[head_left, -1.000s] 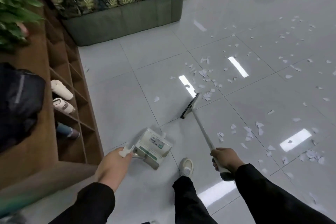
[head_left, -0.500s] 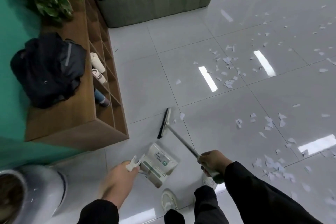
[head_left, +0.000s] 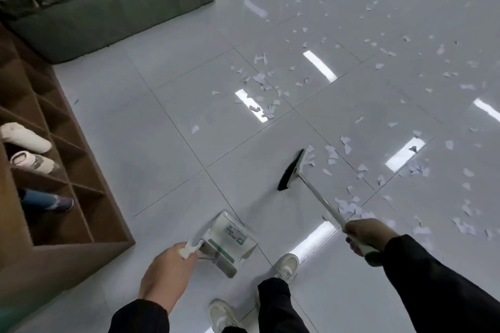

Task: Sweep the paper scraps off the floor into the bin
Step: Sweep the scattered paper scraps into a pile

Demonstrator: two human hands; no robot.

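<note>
Swung broom [head_left: 293, 169] from beside dustpan [head_left: 230, 240] over to right, head now touching nearest paper scraps [head_left: 331, 155], so gathering was prob. just starting; most scraps lay spread over floor [head_left: 151, 127], no bin in view. Gripped broom handle w/ right hand [head_left: 365, 234], arm stretched fwd; pinched dustpan handle low w/ left hand [head_left: 169, 272].

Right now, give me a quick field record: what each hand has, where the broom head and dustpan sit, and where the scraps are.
left hand: grips the dustpan handle
right hand: grips the broom handle
dustpan: low by the person's feet, no scraps visible in it
broom head: ahead of the dustpan, apart from it, scraps just to its right
paper scraps: scattered over the tiled floor, mostly ahead and right
bin: not in view
shelf: left, holding bottles
</note>
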